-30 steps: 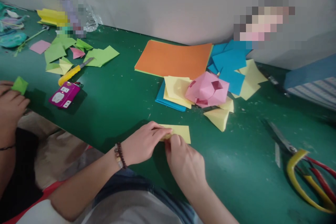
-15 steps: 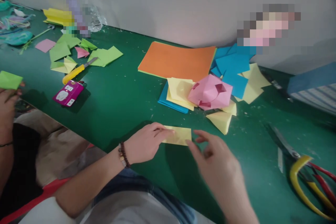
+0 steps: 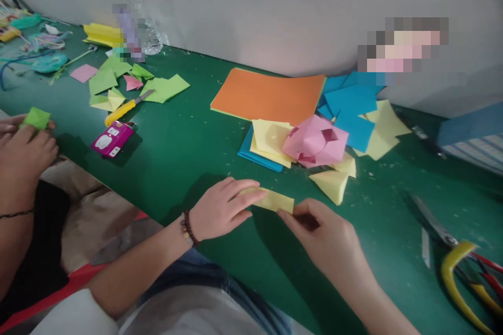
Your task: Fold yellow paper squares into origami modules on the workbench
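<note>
A narrow yellow paper strip [image 3: 280,202] lies close to the front edge of the green counter [image 3: 184,152], about midway along the part in view, held between the person's two hands. The left hand [image 3: 220,209], wearing a beaded bracelet [image 3: 188,229] at the wrist, has its grip spread open, fingers laid over the strip's left end and thumb standing apart from it. The right hand [image 3: 328,235] has its grip closed in a pinch, thumb and finger clamping the strip's right end; whether that end is lifted off the counter, I cannot tell. Beyond the hands, toward the counter's back edge, an orange sheet [image 3: 269,95] lies flat, with blue papers [image 3: 351,102] beside its right end. Just in front of it sit yellow squares [image 3: 269,135], touching a pink folded paper model [image 3: 314,141]. Scissors with a yellow handle [image 3: 447,269] rest toward the counter's right end. On the left part are a yellow-handled knife [image 3: 121,112] and a purple box [image 3: 112,140]. At the front edge there, another person's hand [image 3: 29,152] holds a green paper [image 3: 37,118]
</note>
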Demonstrator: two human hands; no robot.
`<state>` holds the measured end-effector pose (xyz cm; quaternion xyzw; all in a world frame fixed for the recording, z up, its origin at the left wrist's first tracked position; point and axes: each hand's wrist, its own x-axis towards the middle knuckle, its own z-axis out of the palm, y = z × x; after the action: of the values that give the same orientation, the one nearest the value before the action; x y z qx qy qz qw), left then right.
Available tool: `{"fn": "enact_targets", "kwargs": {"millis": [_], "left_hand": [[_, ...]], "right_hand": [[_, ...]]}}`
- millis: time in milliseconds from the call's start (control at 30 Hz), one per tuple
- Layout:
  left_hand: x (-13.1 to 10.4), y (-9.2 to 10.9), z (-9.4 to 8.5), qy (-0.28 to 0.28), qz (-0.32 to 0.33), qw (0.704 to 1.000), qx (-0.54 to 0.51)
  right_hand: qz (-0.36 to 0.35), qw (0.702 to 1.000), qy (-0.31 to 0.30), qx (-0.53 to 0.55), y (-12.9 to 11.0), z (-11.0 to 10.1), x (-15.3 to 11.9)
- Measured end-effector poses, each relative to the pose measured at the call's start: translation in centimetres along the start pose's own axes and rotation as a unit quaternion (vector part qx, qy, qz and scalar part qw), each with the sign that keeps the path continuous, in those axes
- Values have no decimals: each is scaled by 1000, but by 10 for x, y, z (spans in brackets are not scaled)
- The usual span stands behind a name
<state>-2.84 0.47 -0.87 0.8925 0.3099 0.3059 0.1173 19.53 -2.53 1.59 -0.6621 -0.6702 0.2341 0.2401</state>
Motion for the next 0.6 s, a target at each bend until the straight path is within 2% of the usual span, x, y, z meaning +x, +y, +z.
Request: {"fn": "enact_targets", "kwargs": {"millis": [67,167,267,367,600], "left_hand": [[-1,2,3,39,-13,999,-10],[0,3,7,90,-28,995,-21],[2,4,5,104,-18,994,-10],[5,4,2,94,2,995,18],[3,3,-2,120,37,991,51]], "right_hand": [[-20,1000,-6,6,0,-1,1],[-20,995,-91,39,1,-2,4],[-21,983,-154,100,3,-7,10],[-50,981,-139,126,4,-10,12],[-97,981,-152,71,0,-2,-1]]}}
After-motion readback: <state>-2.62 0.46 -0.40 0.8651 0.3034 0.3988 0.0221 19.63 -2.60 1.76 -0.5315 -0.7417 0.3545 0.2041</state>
